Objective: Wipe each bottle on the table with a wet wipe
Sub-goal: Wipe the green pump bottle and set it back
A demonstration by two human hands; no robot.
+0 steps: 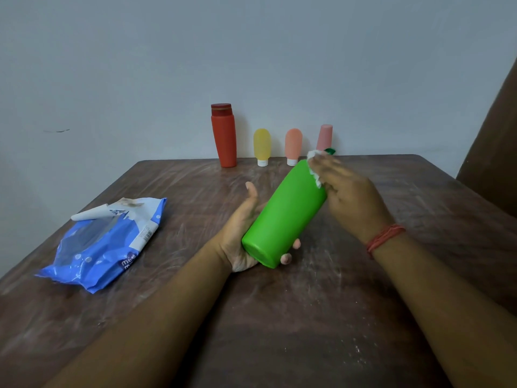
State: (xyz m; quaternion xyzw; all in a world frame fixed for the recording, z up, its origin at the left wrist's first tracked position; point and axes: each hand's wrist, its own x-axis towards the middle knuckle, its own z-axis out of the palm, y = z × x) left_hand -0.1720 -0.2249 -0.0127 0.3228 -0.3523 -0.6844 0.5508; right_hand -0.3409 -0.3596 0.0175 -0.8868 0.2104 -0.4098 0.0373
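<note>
The left hand (246, 231) cradles the base of the smooth green plastic bottle (285, 214), tilted above the table (307, 317), fingers curled beneath, while the right hand (349, 194) presses a crumpled white wet wipe (314, 169) against its shoulder. Risk: the slick, wetted cylinder may slip from that loose underhand hold, or a sweeping stroke may topple the red bottle (223, 135) and soft tubes (262, 147) behind

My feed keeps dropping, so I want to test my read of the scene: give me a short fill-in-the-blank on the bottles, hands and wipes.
1. The left hand holds the ____ bottle by its base end.
2. The right hand presses a white ____ against that bottle near its cap.
3. At the table's far edge stand ____ more bottles, the red bottle tallest.
4. The blue wipes pack lies to the ____ of the hands.

Missing words: green; wipe; four; left
</note>
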